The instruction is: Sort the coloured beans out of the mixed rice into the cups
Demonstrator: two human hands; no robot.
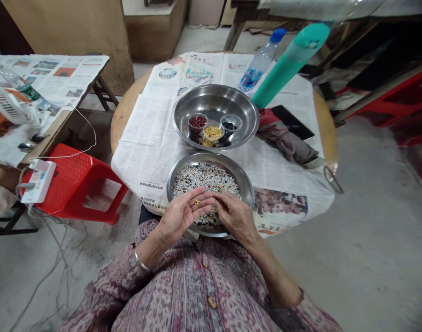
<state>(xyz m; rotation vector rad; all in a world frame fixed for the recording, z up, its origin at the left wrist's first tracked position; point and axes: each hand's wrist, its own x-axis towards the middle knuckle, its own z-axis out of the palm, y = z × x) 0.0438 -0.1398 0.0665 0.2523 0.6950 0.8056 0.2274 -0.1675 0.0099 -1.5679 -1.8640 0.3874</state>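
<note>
My left hand (186,210) is palm up and slightly cupped, holding a few yellow beans (197,202) on its fingers. Its fingertips meet my right hand (237,214), whose thumb and fingers are drawn together in a pinch; whatever they hold is hidden. Both hands are over the near edge of a steel basin (246,177) with mixed white, dark, red and yellow grains (206,179). Just behind it, a larger steel basin (179,108) contains a cup of red beans (197,121), a cup of yellow beans (213,133) and a cup of black beans (229,125).
Newspaper (138,138) covers the round table. Toward the back right stand a water bottle (261,60) and a tall green container (287,67); a folded umbrella (289,140) and a dark phone-like object (294,122) lie nearby. A red stool (79,180) bears a power strip (40,182).
</note>
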